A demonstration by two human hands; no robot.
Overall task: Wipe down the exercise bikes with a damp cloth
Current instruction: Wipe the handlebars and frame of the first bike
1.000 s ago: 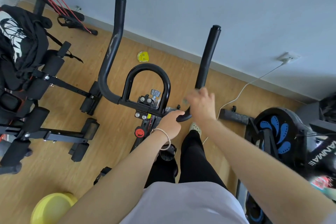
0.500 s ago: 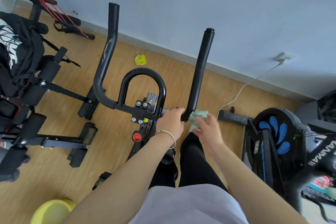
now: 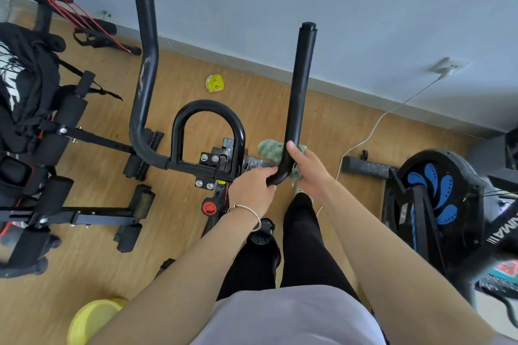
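A black exercise bike's handlebar (image 3: 297, 98) stands right in front of me, two long horns pointing at the wall and a loop (image 3: 208, 109) between them. My left hand (image 3: 252, 190) grips the bend at the foot of the right horn. My right hand (image 3: 309, 173) holds a green cloth (image 3: 269, 150) wrapped round the low part of that right horn, thumb on the near side of the tube. A red knob (image 3: 208, 207) shows below the stem.
A second bike with a black and blue flywheel cover (image 3: 437, 190) stands close at the right. Black fitness gear (image 3: 56, 148) crowds the left. A yellow basin (image 3: 92, 319) sits on the wood floor at lower left. A white cable (image 3: 372, 126) runs to a wall socket.
My right hand with the cloth dropped off the horn half a second ago and is now back on its low part, with the cloth round the tube. My left hand kept its hold.
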